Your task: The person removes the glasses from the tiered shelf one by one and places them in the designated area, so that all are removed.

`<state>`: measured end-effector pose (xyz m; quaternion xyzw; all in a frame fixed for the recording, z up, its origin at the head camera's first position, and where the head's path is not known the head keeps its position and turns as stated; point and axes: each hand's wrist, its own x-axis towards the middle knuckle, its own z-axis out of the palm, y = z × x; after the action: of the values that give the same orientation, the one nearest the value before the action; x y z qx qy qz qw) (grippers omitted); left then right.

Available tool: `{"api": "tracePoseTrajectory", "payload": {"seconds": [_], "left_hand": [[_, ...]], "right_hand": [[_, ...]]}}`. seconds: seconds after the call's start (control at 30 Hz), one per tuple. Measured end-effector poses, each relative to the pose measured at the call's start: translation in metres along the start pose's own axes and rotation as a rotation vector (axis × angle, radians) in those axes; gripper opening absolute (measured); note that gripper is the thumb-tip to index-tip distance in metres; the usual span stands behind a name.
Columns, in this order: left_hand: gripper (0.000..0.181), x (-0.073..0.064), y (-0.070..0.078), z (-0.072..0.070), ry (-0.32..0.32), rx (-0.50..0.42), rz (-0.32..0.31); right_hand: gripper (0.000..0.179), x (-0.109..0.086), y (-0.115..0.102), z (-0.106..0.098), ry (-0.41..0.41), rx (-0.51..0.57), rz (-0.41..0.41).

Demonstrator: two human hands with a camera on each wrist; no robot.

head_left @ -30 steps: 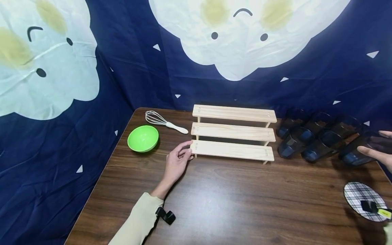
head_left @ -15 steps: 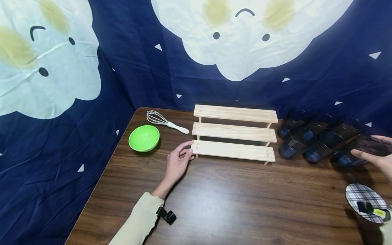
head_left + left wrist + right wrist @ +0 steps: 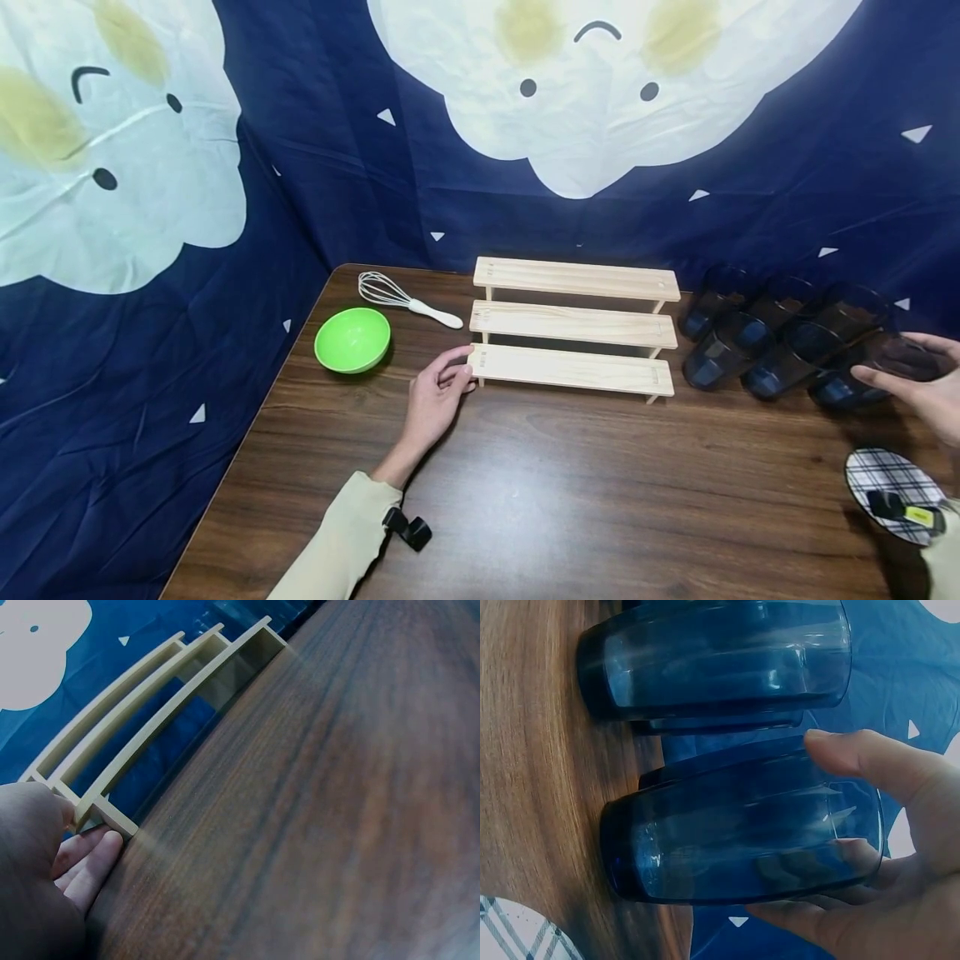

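My left hand (image 3: 435, 396) pinches the near left corner of a pale three-tier wooden shelf (image 3: 570, 368), thumb in front. The left wrist view shows some fingertips beside the end leg of the shelf (image 3: 116, 816). At the far right, my right hand (image 3: 926, 387) grips a dark blue drinking glass near its rim. The right wrist view shows thumb and fingers on opposite sides of this held glass (image 3: 742, 847), which leans slightly. Another blue glass (image 3: 720, 664) is beside it, with a narrow gap between. Whether the held glass's base touches the table cannot be made out.
Several more blue glasses (image 3: 727, 350) stand in two rows right of the shelf. A green bowl (image 3: 351, 340) and a white whisk (image 3: 431, 313) lie left. A round checked mat (image 3: 873, 471) is partly under the right wrist. Blue cloth (image 3: 315, 167) hangs behind the wooden table (image 3: 600, 500).
My right hand has moved left with the glass, bringing it closer to the other glasses. The left hand has stayed at the shelf corner.
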<state>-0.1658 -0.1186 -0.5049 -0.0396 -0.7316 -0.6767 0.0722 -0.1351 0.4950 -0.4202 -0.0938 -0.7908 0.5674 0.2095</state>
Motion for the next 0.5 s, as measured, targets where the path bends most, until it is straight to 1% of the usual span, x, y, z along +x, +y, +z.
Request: {"api": "tracePoseTrajectory", "payload": {"seconds": [0.1, 0.17, 0.2, 0.33, 0.5], "left_hand": [[0.031, -0.0001, -0.0005, 0.0001, -0.002, 0.0, 0.001], [0.031, -0.0003, -0.0009, 0.0001, -0.002, 0.002, 0.001], [0.031, -0.0004, -0.001, 0.0002, -0.002, 0.003, 0.0], [0.031, -0.0007, -0.0017, -0.0001, 0.0, 0.003, 0.001], [0.031, 0.0003, -0.0015, -0.0005, -0.004, -0.002, 0.002]], "right_hand": [[0.063, -0.001, 0.0004, 0.0002, 0.004, -0.017, 0.014], [0.063, -0.002, 0.001, 0.001, 0.019, -0.059, 0.022], [0.064, -0.0026, 0.001, 0.0016, 0.031, -0.112, 0.02], [0.064, -0.003, 0.0018, 0.0039, 0.064, -0.197, 0.033], [0.066, -0.0022, 0.002, 0.0043, 0.064, -0.23, 0.032]]}}
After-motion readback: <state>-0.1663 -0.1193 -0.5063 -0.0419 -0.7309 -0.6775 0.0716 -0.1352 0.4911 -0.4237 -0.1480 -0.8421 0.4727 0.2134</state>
